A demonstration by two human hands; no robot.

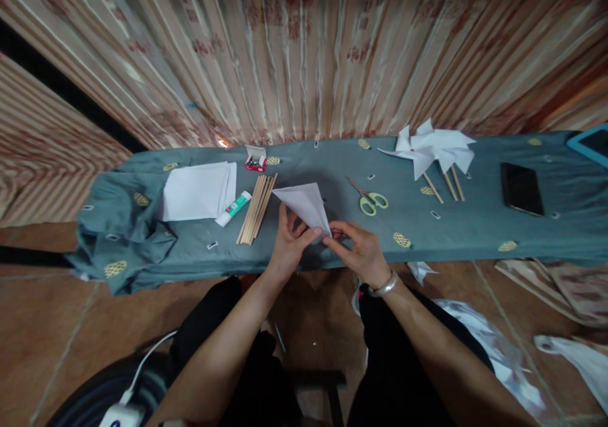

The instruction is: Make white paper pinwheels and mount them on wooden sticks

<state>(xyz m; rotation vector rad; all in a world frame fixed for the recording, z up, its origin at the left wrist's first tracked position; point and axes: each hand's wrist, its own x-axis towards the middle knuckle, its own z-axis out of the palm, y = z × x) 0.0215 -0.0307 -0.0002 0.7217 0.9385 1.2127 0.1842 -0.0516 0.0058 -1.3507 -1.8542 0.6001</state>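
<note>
A sheet of white paper folded into a triangle (304,203) is held up over the front of the cloth-covered table. My left hand (289,240) grips its lower edge, thumb in front and fingers behind. At the lower right corner, the thumb and fingers of my right hand (358,249) pinch the paper. Left of my hands lies a bundle of wooden sticks (257,210), with a glue stick (234,208) beside it. To the right are scissors (368,197) with green handles.
White paper sheets (197,191) are stacked at the left, near a small red box (256,159) of metal pieces. Several paper pinwheels (439,148) on sticks lie right, beside a black phone (521,189). A blue-edged device (591,145) sits at the far right. Paper scraps (489,344) are on the floor.
</note>
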